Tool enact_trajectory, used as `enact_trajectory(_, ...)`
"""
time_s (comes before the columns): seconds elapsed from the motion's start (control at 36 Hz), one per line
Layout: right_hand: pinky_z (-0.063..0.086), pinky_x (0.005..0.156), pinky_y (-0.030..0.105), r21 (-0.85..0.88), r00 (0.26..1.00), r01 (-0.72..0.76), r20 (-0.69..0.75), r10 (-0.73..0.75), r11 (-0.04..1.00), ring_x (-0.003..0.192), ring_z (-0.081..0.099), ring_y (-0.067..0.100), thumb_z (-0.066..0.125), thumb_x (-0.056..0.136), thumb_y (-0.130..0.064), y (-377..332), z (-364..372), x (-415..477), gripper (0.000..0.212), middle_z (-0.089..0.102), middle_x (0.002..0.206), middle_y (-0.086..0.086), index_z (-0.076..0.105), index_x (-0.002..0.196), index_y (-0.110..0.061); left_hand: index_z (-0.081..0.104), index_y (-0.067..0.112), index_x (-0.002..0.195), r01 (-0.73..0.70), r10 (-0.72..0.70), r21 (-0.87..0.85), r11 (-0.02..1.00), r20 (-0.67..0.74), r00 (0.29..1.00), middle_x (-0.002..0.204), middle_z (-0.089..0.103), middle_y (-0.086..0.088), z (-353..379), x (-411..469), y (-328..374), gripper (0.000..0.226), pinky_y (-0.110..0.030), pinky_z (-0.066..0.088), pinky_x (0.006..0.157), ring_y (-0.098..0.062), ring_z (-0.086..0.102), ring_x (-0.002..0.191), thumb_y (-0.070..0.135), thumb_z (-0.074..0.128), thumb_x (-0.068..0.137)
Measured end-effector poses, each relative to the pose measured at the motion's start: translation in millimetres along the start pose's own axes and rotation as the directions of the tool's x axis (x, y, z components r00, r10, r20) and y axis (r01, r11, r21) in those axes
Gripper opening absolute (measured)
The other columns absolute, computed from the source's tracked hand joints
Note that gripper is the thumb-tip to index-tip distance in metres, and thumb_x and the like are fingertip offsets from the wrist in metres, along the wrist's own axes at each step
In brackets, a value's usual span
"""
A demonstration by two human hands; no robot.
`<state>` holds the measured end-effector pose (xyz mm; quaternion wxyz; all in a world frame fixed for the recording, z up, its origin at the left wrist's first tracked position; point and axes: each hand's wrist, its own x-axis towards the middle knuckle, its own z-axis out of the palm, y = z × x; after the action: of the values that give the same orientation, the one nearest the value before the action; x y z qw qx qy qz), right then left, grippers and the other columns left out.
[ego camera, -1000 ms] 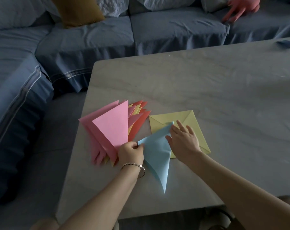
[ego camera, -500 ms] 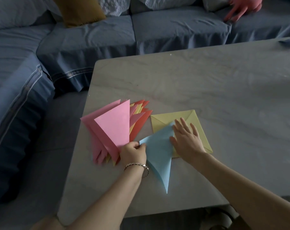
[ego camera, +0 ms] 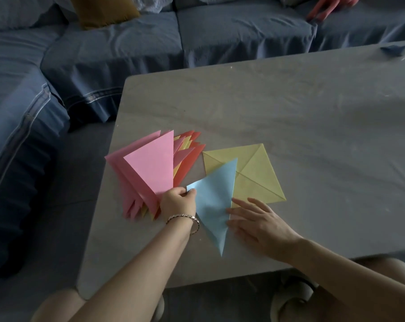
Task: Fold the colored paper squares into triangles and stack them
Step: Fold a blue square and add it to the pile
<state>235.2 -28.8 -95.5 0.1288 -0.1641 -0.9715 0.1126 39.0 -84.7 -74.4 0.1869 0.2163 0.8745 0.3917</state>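
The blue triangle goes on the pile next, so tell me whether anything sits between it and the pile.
Nothing visible does. The left hand pinches the blue triangle by its corner right beside the pile; the yellow square lies on the far side.

Blue sofa, grey table, dim light

Wears a thin silver-coloured metal chain bracelet of small flat links, hanging loose round the wrist just behind the fingers of the left hand. Shows bare forearms running back from the fingers of left and right hand alike. Has on pale rounded shoes, well behind the fingers, beside bare knees.
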Motion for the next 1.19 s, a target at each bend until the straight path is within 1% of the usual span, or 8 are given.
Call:
enact_trajectory(0.53, 0.027, 0.11, 0.034, 0.132, 0.967, 0.173, 0.166, -0.194, 0.976, 0.129, 0.036, 0.01, 0.04, 0.095, -0.045, -14.8, 4.5, -20.1, 0.026, 0.052, 0.129, -0.011, 0.061, 0.109, -0.04, 0.029, 0.011, 0.047, 0.03, -0.03, -0.011, 0.999, 0.005, 1.0, 0.047, 0.021, -0.003, 1.9, -0.5, 0.8, 0.043, -0.026, 0.02, 0.048, -0.019, 0.02, 0.049, 0.014, 0.061, 0.075)
enact_trajectory(0.69, 0.044, 0.095, 0.029, 0.226, 0.997, 0.062, -0.063, -0.049, 0.972, 0.114, 0.051, 0.009, 0.036, 0.098, -0.037, -5.0, -14.4, -12.5, 0.026, 0.063, 0.114, -0.002, 0.059, 0.102, -0.025, 0.042, 0.009, 0.048, -0.064, 0.058, -0.157, 0.985, -0.045, 0.997, 0.045, 0.028, -0.002, -17.7, 16.3, 16.1, 0.036, -0.023, 0.023, 0.042, -0.016, 0.026, 0.049, 0.013, 0.063, 0.077)
enact_trajectory(0.78, 0.047, 0.094, 0.035, 0.212, 0.979, -0.13, -0.13, 0.159, 0.969, 0.114, 0.052, 0.01, 0.047, 0.09, -0.039, 9.0, -22.4, -8.3, 0.023, 0.064, 0.116, -0.002, 0.061, 0.103, -0.026, 0.054, 0.006, 0.06, -0.127, 0.102, -0.251, 0.96, -0.108, 0.989, 0.06, 0.045, -0.01, -43.0, 39.1, 26.7, 0.022, -0.026, 0.034, 0.052, -0.018, 0.039, 0.061, 0.01, 0.064, 0.079)
enact_trajectory(0.89, 0.026, 0.108, 0.027, 0.136, 0.955, -0.295, 0.018, 0.295, 0.946, 0.13, 0.041, 0.014, 0.065, 0.084, -0.034, 22.5, -33.3, 6.5, 0.037, 0.05, 0.136, -0.004, 0.06, 0.119, -0.024, 0.063, -0.004, 0.072, -0.182, 0.174, -0.015, 0.983, -0.219, 0.96, 0.072, 0.055, -0.025, -85.0, 71.0, 31.0, 0.017, -0.03, 0.037, 0.056, -0.027, 0.053, 0.069, 0.011, 0.062, 0.081)
enact_trajectory(0.94, 0.012, 0.106, 0.016, 0.082, 0.944, -0.318, 0.117, 0.308, 0.944, 0.138, 0.026, 0.009, 0.06, 0.085, -0.04, 25.9, -37.1, 15.9, 0.05, 0.037, 0.145, -0.007, 0.049, 0.131, -0.025, 0.061, -0.008, 0.103, -0.167, 0.179, 0.072, 0.983, -0.236, 0.955, 0.098, 0.062, -0.031, -96.4, 79.4, 29.8, 0.028, -0.035, 0.043, 0.076, -0.037, 0.059, 0.095, 0.011, 0.063, 0.081)
enact_trajectory(1.03, 0.007, 0.109, 0.017, -0.011, 0.928, -0.319, 0.201, 0.314, 0.948, 0.142, 0.014, 0.008, 0.053, 0.085, -0.052, 29.1, -36.0, 26.9, 0.064, 0.024, 0.152, -0.006, 0.035, 0.14, -0.026, 0.038, 0.001, 0.134, -0.234, 0.293, 0.244, 0.941, -0.239, 0.926, 0.134, 0.043, -0.024, -95.3, 70.7, 30.6, 0.06, -0.042, 0.027, 0.104, -0.036, 0.035, 0.127, 0.011, 0.065, 0.081)
enact_trajectory(1.11, 0.008, 0.11, 0.019, -0.058, 0.907, -0.323, 0.265, 0.326, 0.945, 0.142, 0.012, 0.009, 0.049, 0.085, -0.058, 27.1, -33.6, 32.0, 0.067, 0.02, 0.153, -0.007, 0.031, 0.142, -0.026, 0.045, 0.0, 0.128, -0.471, 0.507, 0.257, 0.844, -0.092, 0.857, 0.128, 0.048, -0.02, -76.3, 44.9, 39.3, 0.053, -0.034, 0.03, 0.1, -0.035, 0.042, 0.121, 0.003, 0.063, 0.079)
enact_trajectory(1.19, 0.01, 0.109, 0.018, -0.051, 0.899, -0.346, 0.267, 0.346, 0.937, 0.142, 0.012, 0.007, 0.05, 0.085, -0.056, 24.5, -32.3, 32.7, 0.064, 0.018, 0.154, -0.009, 0.034, 0.141, -0.027, 0.048, 0.009, 0.125, -0.343, 0.321, 0.072, 0.937, 0.212, 0.923, 0.118, 0.056, -0.008, -46.9, 14.9, 48.4, 0.043, -0.018, 0.034, 0.082, -0.021, 0.055, 0.106, 0.01, 0.059, 0.083)
